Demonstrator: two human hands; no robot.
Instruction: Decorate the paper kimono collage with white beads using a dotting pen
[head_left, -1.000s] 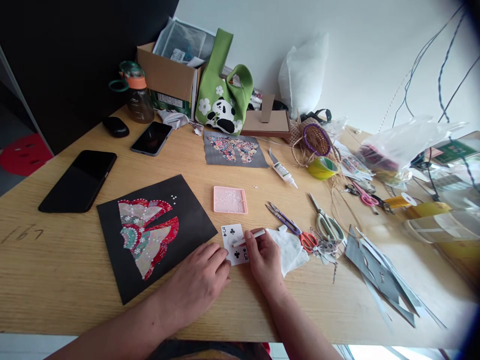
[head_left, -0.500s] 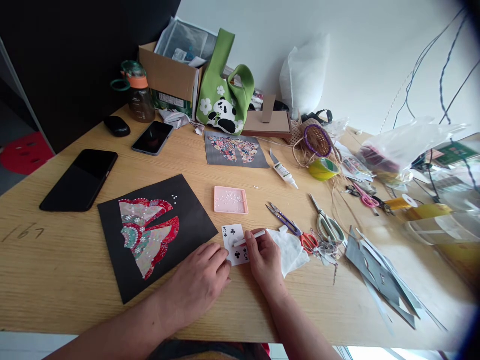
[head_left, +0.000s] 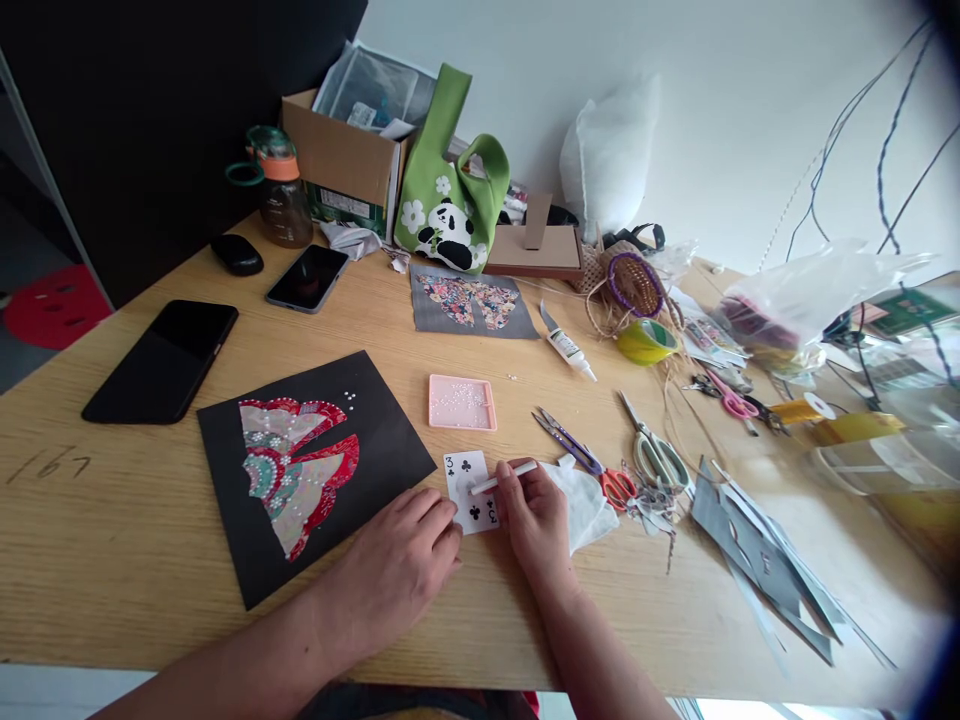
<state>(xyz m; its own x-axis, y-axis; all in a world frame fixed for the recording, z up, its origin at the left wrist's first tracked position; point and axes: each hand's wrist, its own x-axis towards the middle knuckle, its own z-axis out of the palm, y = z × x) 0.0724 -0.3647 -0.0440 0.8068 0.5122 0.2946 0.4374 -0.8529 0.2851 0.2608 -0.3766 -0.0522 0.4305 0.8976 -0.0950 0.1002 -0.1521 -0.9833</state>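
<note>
My right hand [head_left: 531,510] pinches a thin white stick [head_left: 485,486] between thumb and fingers. The stick's left tip is over the middle of a three-of-clubs playing card [head_left: 466,468]; I cannot tell whether it touches. My left hand [head_left: 409,550] is closed, its curled fingertips at the card's left edge. Left of the card lies a black sheet [head_left: 390,430] with a fan-shaped patterned fabric piece [head_left: 300,470] dotted with small white beads. Above the card sits a shallow pink tray [head_left: 431,402] holding many tiny white beads. A white cloth [head_left: 589,505] lies beside my right hand.
Purple thread snips [head_left: 566,438] and green-handled scissors [head_left: 652,445] lie to the right, near grey offcuts [head_left: 757,560]. A glue tube [head_left: 568,345] and grey patterned sheet [head_left: 472,300] lie farther back. Two phones [head_left: 161,360] and a bottle [head_left: 283,195] are at left.
My right hand has shifted very slightly right with the stick, whose tip stays over the card. My left hand keeps its place. The view has tilted a little.
</note>
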